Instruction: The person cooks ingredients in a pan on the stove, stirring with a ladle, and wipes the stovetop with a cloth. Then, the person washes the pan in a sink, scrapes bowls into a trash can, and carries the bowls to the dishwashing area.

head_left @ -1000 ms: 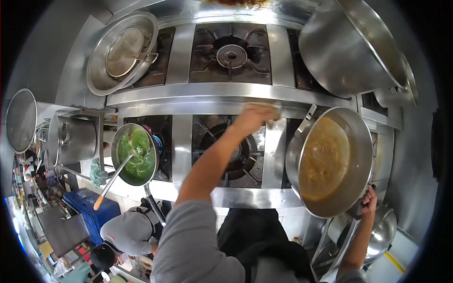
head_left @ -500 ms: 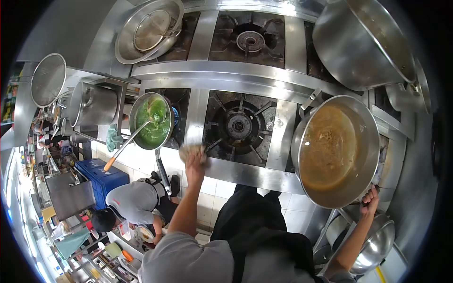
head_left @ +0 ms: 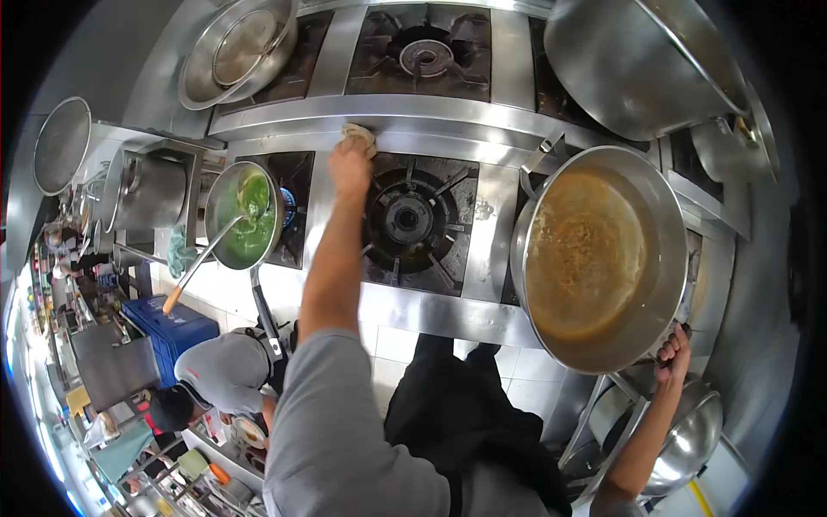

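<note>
A cloth (head_left: 359, 135) lies against the steel ledge (head_left: 431, 138) at the back left corner of the middle burner (head_left: 407, 218), bunched under the left grip (head_left: 349, 164), whose fingers are closed on it. The right grip (head_left: 672, 353) is wrapped around the handle (head_left: 685, 328) of a big pan (head_left: 662, 284) holding brown liquid (head_left: 581, 258), over the stove's right side. Pale marks on a blue box (head_left: 172, 327) and a red one on a co-worker's grey shirt (head_left: 226, 375) are too small to read. The stove (head_left: 491, 233) is shiny steel with blackened burner wells. At its left, a small pan (head_left: 220, 200) of green liquid (head_left: 250, 237) has a ladle (head_left: 202, 258) in it, beside a blue flame (head_left: 288, 205). The back row bears a bowl (head_left: 191, 77) with a sieve (head_left: 247, 49) inside, and a large pot (head_left: 629, 69). White tiles (head_left: 396, 345) cover the floor; the co-worker bends at the lower left, near crowded shelves.
</note>
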`<action>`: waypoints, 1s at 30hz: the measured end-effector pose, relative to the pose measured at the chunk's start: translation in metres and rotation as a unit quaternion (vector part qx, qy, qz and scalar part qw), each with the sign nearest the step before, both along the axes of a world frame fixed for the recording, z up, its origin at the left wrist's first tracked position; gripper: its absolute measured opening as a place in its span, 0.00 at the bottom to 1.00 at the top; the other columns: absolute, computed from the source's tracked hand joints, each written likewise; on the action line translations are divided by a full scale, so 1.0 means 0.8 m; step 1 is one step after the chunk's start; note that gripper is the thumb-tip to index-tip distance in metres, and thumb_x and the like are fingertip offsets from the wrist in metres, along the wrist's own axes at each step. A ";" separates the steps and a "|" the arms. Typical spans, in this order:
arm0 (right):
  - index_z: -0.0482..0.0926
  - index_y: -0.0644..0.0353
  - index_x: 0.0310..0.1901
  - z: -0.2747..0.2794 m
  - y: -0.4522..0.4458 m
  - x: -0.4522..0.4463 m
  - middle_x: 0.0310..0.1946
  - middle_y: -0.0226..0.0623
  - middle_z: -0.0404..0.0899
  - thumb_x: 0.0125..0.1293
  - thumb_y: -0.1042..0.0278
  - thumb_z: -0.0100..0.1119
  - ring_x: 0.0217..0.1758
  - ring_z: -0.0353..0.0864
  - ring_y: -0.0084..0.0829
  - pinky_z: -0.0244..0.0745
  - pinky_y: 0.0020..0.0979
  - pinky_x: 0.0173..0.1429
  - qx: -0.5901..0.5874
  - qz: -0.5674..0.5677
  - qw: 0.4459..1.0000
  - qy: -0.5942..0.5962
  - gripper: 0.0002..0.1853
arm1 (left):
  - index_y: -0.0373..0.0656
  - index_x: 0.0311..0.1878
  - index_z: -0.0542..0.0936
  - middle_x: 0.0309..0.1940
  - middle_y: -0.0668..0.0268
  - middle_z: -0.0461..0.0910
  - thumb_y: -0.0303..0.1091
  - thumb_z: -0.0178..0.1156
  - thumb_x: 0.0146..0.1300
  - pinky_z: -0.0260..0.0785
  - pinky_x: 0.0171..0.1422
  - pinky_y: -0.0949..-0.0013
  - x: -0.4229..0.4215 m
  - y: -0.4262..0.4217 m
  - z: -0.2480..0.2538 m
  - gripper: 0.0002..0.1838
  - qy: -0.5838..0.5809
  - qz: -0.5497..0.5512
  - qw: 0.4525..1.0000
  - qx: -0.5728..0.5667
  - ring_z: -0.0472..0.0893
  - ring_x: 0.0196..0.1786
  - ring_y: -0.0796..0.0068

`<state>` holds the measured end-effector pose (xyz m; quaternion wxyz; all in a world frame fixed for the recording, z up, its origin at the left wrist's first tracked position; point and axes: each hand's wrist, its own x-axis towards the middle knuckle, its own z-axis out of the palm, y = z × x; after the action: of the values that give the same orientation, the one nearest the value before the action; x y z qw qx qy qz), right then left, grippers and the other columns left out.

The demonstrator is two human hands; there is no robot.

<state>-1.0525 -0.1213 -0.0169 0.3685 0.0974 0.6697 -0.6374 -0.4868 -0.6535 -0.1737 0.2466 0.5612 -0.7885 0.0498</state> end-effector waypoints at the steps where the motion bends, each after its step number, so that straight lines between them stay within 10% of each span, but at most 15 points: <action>1: 0.64 0.46 0.29 -0.004 0.003 -0.003 0.16 0.15 0.58 0.73 0.65 0.60 0.12 0.54 0.11 0.57 0.19 0.12 -0.014 0.001 1.000 -0.003 0.16 | 0.42 0.45 0.85 0.48 0.56 0.84 0.27 0.60 0.57 0.74 0.54 0.51 0.030 0.009 0.012 0.13 0.005 -0.089 0.995 -0.039 0.82 0.52 0.49; 4: 0.66 0.48 0.31 -0.015 0.015 -0.013 0.16 0.15 0.58 0.73 0.65 0.60 0.12 0.54 0.11 0.57 0.19 0.12 -0.037 0.016 0.999 -0.010 0.14 | 0.50 0.49 0.86 0.55 0.64 0.84 0.33 0.58 0.62 0.66 0.65 0.47 0.199 0.152 -0.067 0.14 -0.104 0.030 0.994 0.014 0.78 0.62 0.54; 6: 0.69 0.49 0.33 -0.024 0.026 -0.013 0.17 0.15 0.58 0.73 0.65 0.60 0.12 0.54 0.11 0.57 0.18 0.12 -0.033 -0.012 0.999 -0.022 0.11 | 0.50 0.48 0.87 0.55 0.64 0.83 0.34 0.59 0.63 0.65 0.67 0.46 0.201 0.254 -0.012 0.13 -0.113 0.032 0.989 0.089 0.77 0.63 0.53; 12: 0.67 0.48 0.29 -0.035 0.033 -0.032 0.16 0.16 0.58 0.75 0.64 0.58 0.12 0.56 0.11 0.58 0.18 0.12 -0.084 0.024 0.995 -0.043 0.15 | 0.46 0.49 0.85 0.54 0.59 0.82 0.28 0.59 0.57 0.65 0.67 0.48 0.104 0.132 0.031 0.16 -0.163 -0.040 0.985 0.041 0.76 0.64 0.54; 19: 0.66 0.47 0.27 -0.011 0.009 -0.008 0.16 0.16 0.57 0.76 0.67 0.55 0.12 0.55 0.11 0.55 0.19 0.12 -0.036 -0.009 0.999 -0.003 0.16 | 0.54 0.58 0.84 0.65 0.66 0.78 0.32 0.55 0.63 0.58 0.72 0.39 0.161 0.249 0.000 0.20 -0.158 0.024 0.983 0.092 0.71 0.70 0.55; 22: 0.65 0.46 0.26 -0.019 0.010 -0.010 0.15 0.15 0.56 0.76 0.66 0.56 0.12 0.53 0.11 0.52 0.19 0.12 -0.061 -0.008 0.998 -0.024 0.17 | 0.51 0.56 0.85 0.61 0.65 0.79 0.36 0.55 0.65 0.63 0.71 0.43 0.111 0.088 0.017 0.18 -0.307 0.021 0.949 0.061 0.73 0.68 0.54; 25: 0.63 0.45 0.26 -0.019 0.020 -0.017 0.14 0.14 0.55 0.76 0.66 0.56 0.11 0.51 0.10 0.49 0.19 0.12 -0.057 -0.015 0.998 -0.023 0.19 | 0.50 0.47 0.87 0.47 0.63 0.82 0.36 0.58 0.63 0.73 0.55 0.50 0.023 -0.033 0.004 0.12 -0.191 0.151 0.960 0.139 0.80 0.53 0.58; 28: 0.64 0.46 0.27 -0.013 0.013 -0.011 0.15 0.14 0.57 0.75 0.66 0.58 0.11 0.53 0.10 0.50 0.18 0.12 -0.040 -0.021 0.999 -0.017 0.17 | 0.48 0.38 0.88 0.40 0.61 0.83 0.36 0.60 0.60 0.74 0.43 0.48 -0.133 -0.002 -0.048 0.09 -0.136 0.087 0.985 0.052 0.83 0.44 0.57; 29: 0.64 0.46 0.27 -0.013 0.013 -0.013 0.15 0.14 0.58 0.75 0.66 0.58 0.12 0.54 0.10 0.52 0.18 0.12 -0.034 -0.018 0.999 -0.015 0.17 | 0.45 0.37 0.87 0.43 0.58 0.83 0.33 0.61 0.58 0.74 0.48 0.46 -0.201 0.063 0.029 0.08 -0.191 0.043 0.971 0.134 0.82 0.47 0.57; 30: 0.64 0.46 0.27 -0.009 0.009 -0.009 0.15 0.14 0.58 0.75 0.66 0.58 0.12 0.54 0.10 0.52 0.18 0.12 -0.033 -0.019 0.999 -0.011 0.17 | 0.41 0.41 0.86 0.47 0.55 0.82 0.29 0.60 0.56 0.71 0.57 0.43 -0.247 0.059 -0.073 0.11 0.032 -0.048 0.994 -0.095 0.80 0.52 0.52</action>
<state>-1.0599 -0.1144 -0.0245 0.3661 0.1047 0.6420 -0.6654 -0.6845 -0.6063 -0.2318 0.3265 0.4978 -0.7979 0.0944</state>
